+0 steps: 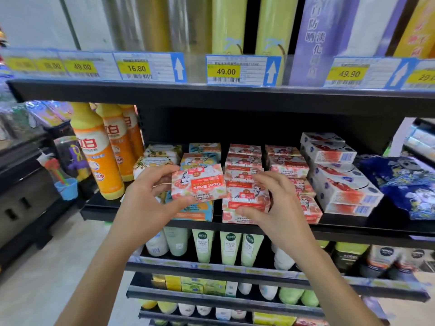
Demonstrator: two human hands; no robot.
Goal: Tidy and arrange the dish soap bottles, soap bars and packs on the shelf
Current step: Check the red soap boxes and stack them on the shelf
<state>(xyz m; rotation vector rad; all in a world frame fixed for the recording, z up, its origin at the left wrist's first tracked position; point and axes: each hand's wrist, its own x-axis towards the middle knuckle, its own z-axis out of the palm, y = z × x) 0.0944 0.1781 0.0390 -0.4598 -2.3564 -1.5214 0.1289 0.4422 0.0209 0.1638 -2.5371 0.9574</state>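
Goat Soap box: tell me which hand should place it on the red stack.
Left. The left hand pinches the Goat Soap box between thumb and fingers, right beside the red stack. The right hand holds nothing; its fingers are spread over that stack.

The setting is a retail shop. Black tiered shelving (211,97) carries yellow price labels (226,71) with barcodes along its front edges. Identical goods stand in rows: boxed soap bars (244,161), orange dish soap bottles (98,156), and tubes (203,245) one tier below.
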